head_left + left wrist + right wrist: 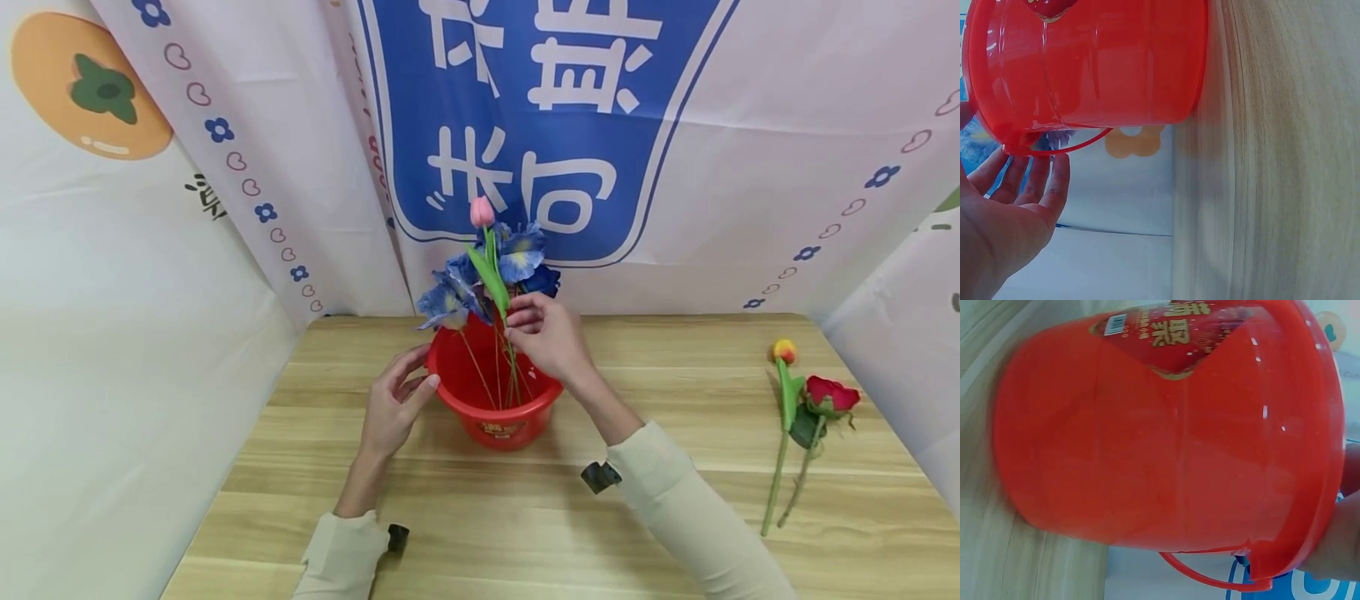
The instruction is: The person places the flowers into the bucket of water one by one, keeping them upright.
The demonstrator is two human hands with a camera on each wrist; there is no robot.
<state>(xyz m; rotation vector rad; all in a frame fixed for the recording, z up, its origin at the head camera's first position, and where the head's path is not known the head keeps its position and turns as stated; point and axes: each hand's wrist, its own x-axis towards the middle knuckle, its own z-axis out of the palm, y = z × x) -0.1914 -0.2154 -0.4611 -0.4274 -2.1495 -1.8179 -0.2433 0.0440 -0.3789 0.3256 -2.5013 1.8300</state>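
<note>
One pink tulip [491, 279] is pinched by the right grip [553, 337]. The red bucket [468, 423] is touched at left by the spread left grip [392, 407].

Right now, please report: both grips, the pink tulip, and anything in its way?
Right grip holds pink tulip by stem. Left grip at rim of red bucket. Stem reaches inside bucket. Possible obstruction: blue flowers close beside.

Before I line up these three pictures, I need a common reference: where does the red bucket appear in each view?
Head: the bucket stands just below the picture's middle.
Left wrist: upper left, turned sideways, cut by the top edge.
Right wrist: sideways, filling most of the picture.
Shared landmark: the label on its side, at the top edge in both wrist views.
</note>
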